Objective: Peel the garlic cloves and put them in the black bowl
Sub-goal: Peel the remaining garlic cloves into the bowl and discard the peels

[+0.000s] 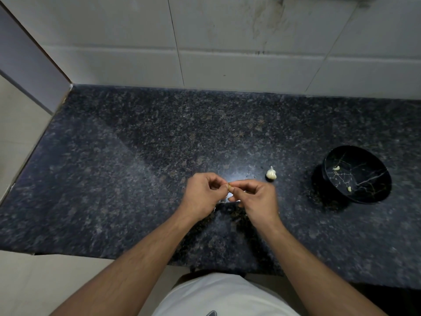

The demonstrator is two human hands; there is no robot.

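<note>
Fingertips of the left hand (203, 194) and right hand (255, 197) pinch one small pale garlic clove (230, 187) between them above the dark speckled granite counter (136, 156); at three o'clock sit a white garlic bulb (271, 173) and, farther, the black gold-veined bowl (373, 197) holding two peeled cloves (349, 189)

Both forearms (145, 254) bare, no sleeves behind either hand (202, 195); white garment (223, 295) with small dark marking covers torso.

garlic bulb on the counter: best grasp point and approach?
Pinch the garlic bulb across its round body, from above. It sits base-down on the countertop with its thin tip pointing up, apart from the black bowl, so its sides are free; the tip is likely too slim.
</note>
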